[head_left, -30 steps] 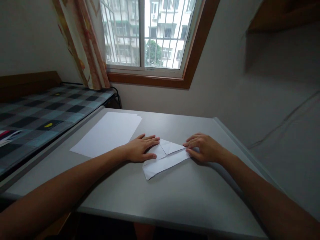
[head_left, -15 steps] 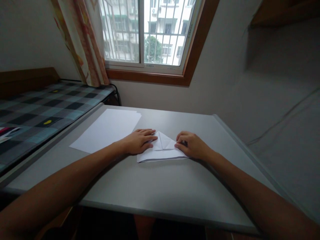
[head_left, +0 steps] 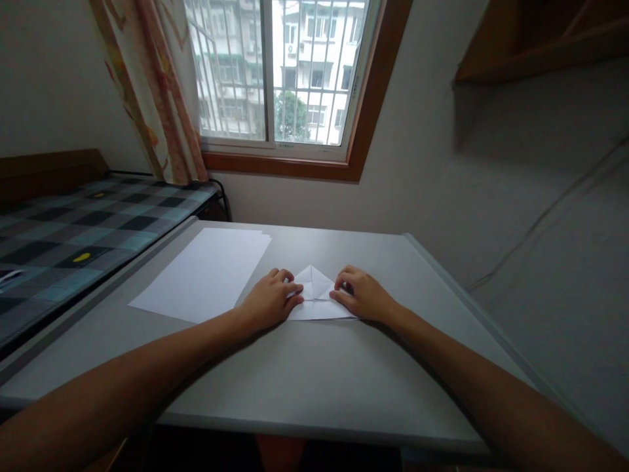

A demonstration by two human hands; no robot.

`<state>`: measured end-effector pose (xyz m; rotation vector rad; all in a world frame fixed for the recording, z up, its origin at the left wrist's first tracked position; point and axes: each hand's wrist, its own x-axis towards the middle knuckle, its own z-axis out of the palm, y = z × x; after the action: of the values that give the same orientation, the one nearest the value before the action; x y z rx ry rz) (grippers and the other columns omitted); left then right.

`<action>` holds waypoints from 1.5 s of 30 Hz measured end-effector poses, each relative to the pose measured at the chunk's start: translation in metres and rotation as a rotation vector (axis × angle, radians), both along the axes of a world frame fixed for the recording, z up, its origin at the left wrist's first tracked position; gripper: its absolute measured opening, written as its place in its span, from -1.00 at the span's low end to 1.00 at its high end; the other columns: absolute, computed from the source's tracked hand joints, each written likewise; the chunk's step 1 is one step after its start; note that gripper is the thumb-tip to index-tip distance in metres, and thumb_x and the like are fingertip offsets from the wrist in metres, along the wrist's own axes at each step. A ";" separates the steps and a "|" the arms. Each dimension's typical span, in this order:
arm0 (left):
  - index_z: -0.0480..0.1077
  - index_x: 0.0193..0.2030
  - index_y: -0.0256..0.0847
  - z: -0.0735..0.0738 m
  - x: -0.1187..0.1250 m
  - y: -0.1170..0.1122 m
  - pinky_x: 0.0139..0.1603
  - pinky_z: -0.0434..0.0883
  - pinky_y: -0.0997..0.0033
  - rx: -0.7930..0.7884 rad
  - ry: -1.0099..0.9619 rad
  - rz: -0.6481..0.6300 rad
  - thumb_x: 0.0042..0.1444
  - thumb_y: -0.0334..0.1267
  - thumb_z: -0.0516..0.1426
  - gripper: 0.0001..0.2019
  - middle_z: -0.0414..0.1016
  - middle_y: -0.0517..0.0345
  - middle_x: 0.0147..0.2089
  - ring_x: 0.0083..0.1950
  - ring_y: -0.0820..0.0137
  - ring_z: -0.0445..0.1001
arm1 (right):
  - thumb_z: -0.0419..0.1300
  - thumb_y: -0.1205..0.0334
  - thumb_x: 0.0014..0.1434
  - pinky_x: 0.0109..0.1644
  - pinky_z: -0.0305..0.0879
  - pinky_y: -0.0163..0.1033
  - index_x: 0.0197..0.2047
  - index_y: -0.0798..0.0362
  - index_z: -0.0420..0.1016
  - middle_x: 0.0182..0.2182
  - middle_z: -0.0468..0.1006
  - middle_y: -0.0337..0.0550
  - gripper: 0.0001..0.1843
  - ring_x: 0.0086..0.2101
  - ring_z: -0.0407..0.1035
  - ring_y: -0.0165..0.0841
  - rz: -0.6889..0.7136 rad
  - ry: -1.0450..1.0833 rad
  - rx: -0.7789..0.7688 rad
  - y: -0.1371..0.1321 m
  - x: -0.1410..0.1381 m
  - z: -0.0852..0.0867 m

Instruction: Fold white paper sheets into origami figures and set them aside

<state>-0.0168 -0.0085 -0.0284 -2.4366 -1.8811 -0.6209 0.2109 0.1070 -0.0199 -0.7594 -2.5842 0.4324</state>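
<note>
Indoors: grey table [head_left: 314, 373] by window [head_left: 275, 72]; left hand [head_left: 268, 303], right hand [head_left: 366, 298], unclenched, press folded paper [head_left: 315, 296].

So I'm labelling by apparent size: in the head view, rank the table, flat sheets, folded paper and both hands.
1. table
2. flat sheets
3. Unsure: folded paper, left hand and right hand look much alike; the hands cover part of the paper.
</note>
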 end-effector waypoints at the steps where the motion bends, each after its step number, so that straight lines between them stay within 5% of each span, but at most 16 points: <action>1: 0.49 -0.05 -0.11 -0.001 0.000 0.001 0.08 0.29 0.11 0.001 -0.032 0.004 0.22 -0.09 0.00 -0.68 0.37 -0.05 0.00 0.02 0.18 0.30 | 0.21 0.18 0.08 -0.25 0.24 -0.24 -0.35 0.09 0.47 -0.34 0.42 -0.11 -0.86 -0.39 0.30 -0.38 -0.017 0.003 -0.006 -0.001 -0.001 0.000; 9: 0.38 0.06 -0.19 -0.004 0.001 0.008 0.12 0.29 0.16 0.016 -0.287 0.061 0.03 -0.22 0.21 -0.59 0.36 -0.02 0.00 0.05 0.20 0.32 | 0.27 0.29 -0.05 -0.14 0.27 -0.19 0.09 0.09 0.26 -0.17 0.45 -0.06 -0.40 -0.28 0.31 -0.36 -0.086 0.091 -0.241 -0.002 -0.005 0.000; 14: 0.23 0.19 -0.22 -0.005 0.002 0.008 0.08 0.34 0.18 0.031 -0.379 0.064 -0.01 -0.25 0.23 -0.41 0.34 -0.01 -0.02 0.01 0.24 0.35 | 0.28 0.30 -0.10 -0.18 0.28 -0.20 0.21 0.08 0.13 -0.23 0.42 -0.13 -0.21 -0.32 0.27 -0.38 -0.042 0.165 -0.324 0.002 -0.003 -0.004; 20: 0.23 0.20 -0.22 -0.006 0.000 0.010 -0.04 0.39 0.22 0.020 -0.421 0.090 -0.03 -0.24 0.22 -0.40 0.37 -0.01 -0.03 -0.07 0.27 0.39 | 0.26 0.34 -0.13 -0.29 0.28 -0.25 0.15 0.05 0.22 -0.25 0.37 -0.16 -0.28 -0.39 0.24 -0.44 -0.028 0.263 -0.387 -0.002 -0.004 -0.002; 25: 0.45 -0.09 -0.25 0.000 -0.003 0.010 -0.25 0.34 0.35 -0.041 -0.412 0.122 0.04 -0.17 0.14 -0.69 0.46 0.08 -0.26 -0.34 0.38 0.38 | 0.24 0.34 -0.12 -0.31 0.28 -0.28 0.09 0.07 0.29 -0.26 0.36 -0.16 -0.36 -0.40 0.24 -0.46 0.002 0.316 -0.437 -0.001 -0.006 -0.003; 31: 0.44 -0.28 -0.25 0.001 -0.007 0.013 -0.44 0.22 0.47 -0.105 -0.557 0.095 0.06 -0.14 0.12 -0.78 0.41 0.18 -0.44 -0.45 0.46 0.32 | 0.21 0.27 -0.04 -0.45 0.20 -0.33 0.04 0.12 0.34 -0.27 0.38 -0.16 -0.49 -0.51 0.18 -0.52 0.045 0.316 -0.555 -0.001 -0.007 -0.005; 39: 0.30 -0.22 -0.24 0.005 -0.010 0.017 -0.62 0.02 0.59 -0.365 -1.050 -0.011 0.05 -0.04 0.16 -0.69 0.23 0.33 -0.57 -0.64 0.61 0.12 | 0.19 0.09 0.05 -0.41 0.23 -0.31 -0.12 0.12 0.43 -0.40 0.46 -0.19 -0.64 -0.45 0.30 -0.44 0.050 0.335 -0.697 0.002 -0.005 -0.001; 45: 0.36 -0.16 -0.27 0.008 -0.015 0.016 -0.50 0.21 0.53 -0.472 -1.147 -0.080 0.01 -0.10 0.22 -0.67 0.43 0.16 -0.43 -0.48 0.51 0.35 | 0.23 0.09 -0.01 -0.50 0.10 -0.34 -0.19 0.11 0.46 -0.46 0.44 -0.24 -0.66 -0.54 0.22 -0.48 0.009 0.389 -0.776 0.004 -0.003 -0.001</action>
<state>-0.0320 0.0075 -0.0207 -2.6479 -2.4296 -2.1534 0.2076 0.1109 -0.0210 -0.7895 -2.0206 1.4683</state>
